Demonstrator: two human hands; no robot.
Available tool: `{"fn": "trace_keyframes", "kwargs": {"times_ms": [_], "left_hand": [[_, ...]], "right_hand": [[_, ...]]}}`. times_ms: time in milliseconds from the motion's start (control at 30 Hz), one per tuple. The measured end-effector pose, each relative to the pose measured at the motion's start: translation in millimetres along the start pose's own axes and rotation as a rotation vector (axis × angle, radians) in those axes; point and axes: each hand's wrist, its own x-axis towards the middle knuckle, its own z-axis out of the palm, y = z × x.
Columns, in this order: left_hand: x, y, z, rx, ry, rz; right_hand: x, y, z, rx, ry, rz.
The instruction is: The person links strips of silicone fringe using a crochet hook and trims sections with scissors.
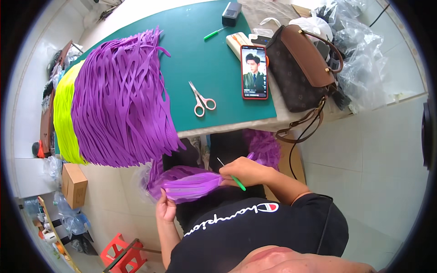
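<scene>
A bunch of purple strips [193, 184], partly in thin clear plastic, stretches across my lap between my hands. My left hand [166, 208] pinches its left end, thumb and fingers closed. My right hand [246, 172] grips the other end and also holds a slim tool with a green handle [238, 183]. The tool's thin metal shaft points up and left out of the fist; its tip is too small to make out. More purple strips [265, 148] hang under the table edge beyond my right hand.
On the green table [182, 59] lie a heap of purple strips [120, 100], yellow strips [66, 113], scissors [200, 100] and another green-handled tool [212, 35]. A propped phone [254, 73] stands beside a brown handbag [298, 68]. A red stool [122, 252] is lower left.
</scene>
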Motion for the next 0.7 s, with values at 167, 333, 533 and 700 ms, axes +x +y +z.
{"fn": "trace_keyframes", "kwargs": {"times_ms": [167,333,533,700], "left_hand": [[-3,-10,2,-0.242,-0.121,-0.047],[-26,-20,65,-0.272,-0.427,0.001],[-101,-11,96,0.288,-0.319,0.610],[-127,-30,60,0.133,-0.604,0.659]], "right_hand": [[18,16,-10,0.018,-0.130,0.012],[31,21,-14,0.003,-0.224,-0.037],[45,-3,-35,0.110,-0.085,-0.335],[16,-34,-46,0.085,0.131,-0.459]]}}
